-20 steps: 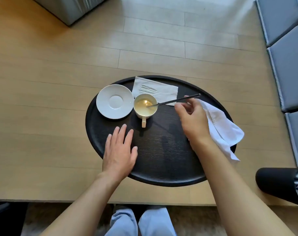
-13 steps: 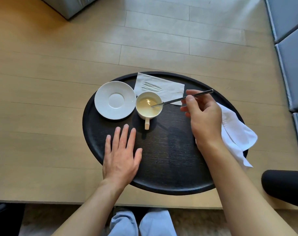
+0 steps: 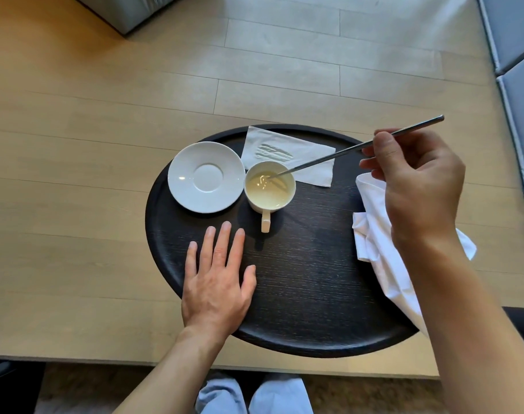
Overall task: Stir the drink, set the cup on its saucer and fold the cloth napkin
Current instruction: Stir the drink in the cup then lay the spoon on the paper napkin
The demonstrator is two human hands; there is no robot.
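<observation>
Drink (image 3: 269, 183) first: in the head view our right hand (image 3: 416, 186) pinches a long metal stirrer (image 3: 356, 149) whose tip dips into the pale liquid, so we judge stirring under way. Our cup (image 3: 269, 188) stands on the dark tray (image 3: 299, 294), touching the edge of the bare saucer (image 3: 206, 176) at its left, not yet on it. Our left hand (image 3: 217, 279) lies flat and released on the tray. Our cloth napkin (image 3: 380, 243) lies rumpled at the tray's right edge, unfolded; a paper napkin (image 3: 311, 162) sits behind the cup

Tray (image 3: 299, 294): on your desk (image 3: 75, 204).
Saucer (image 3: 206, 176): on tray, left of cup (image 3: 269, 186).
Paper napkin (image 3: 308, 156): behind cup.
Cloth napkin (image 3: 377, 234): at tray's right edge.
</observation>
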